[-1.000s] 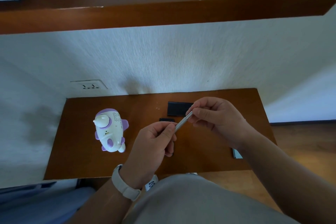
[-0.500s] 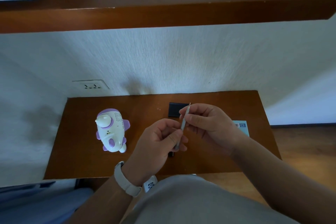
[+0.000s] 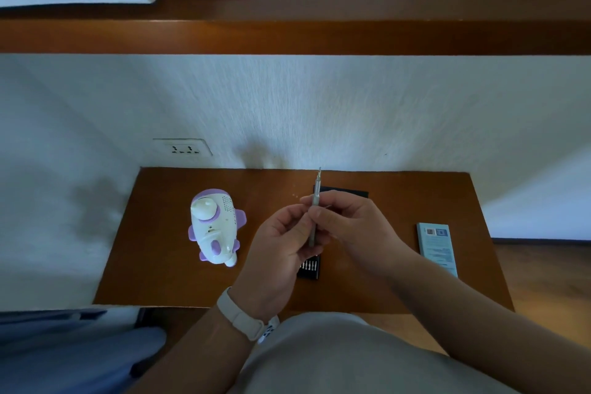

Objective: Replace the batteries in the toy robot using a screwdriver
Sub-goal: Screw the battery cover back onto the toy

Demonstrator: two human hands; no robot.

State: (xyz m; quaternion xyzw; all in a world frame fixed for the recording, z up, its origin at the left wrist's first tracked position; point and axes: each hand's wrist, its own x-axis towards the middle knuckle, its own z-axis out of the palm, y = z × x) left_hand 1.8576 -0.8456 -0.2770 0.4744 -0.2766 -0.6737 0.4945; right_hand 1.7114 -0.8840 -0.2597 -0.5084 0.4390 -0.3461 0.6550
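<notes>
A person sits at a small brown table (image 3: 160,249) set against a white wall, holding a slim silver screwdriver (image 3: 316,189) above its middle. The screwdriver stands almost upright, tip pointing to the far side and a little right. The right hand (image 3: 351,224) pinches its shaft between thumb and forefinger, with the other fingers curled behind. The left hand (image 3: 278,246) has its fingers curled round the lower end, thumb close to the shaft; just how firmly it grips cannot be told. A pale band (image 3: 238,313) sits on the left wrist. The toy robot (image 3: 216,227), white with purple parts, lies on the table to the left of the hands, apart from them and untouched. A black bit tray (image 3: 309,267) lies on the table under the hands, a row of bits showing at its near end. A black lid (image 3: 345,192) lies farther back, partly hidden by the right hand. A blue box (image 3: 436,246) lies near the right edge of the table, well apart from the hands. A socket (image 3: 182,148) is on the wall beyond the far left corner, and a brown shelf (image 3: 287,37) runs across above.
</notes>
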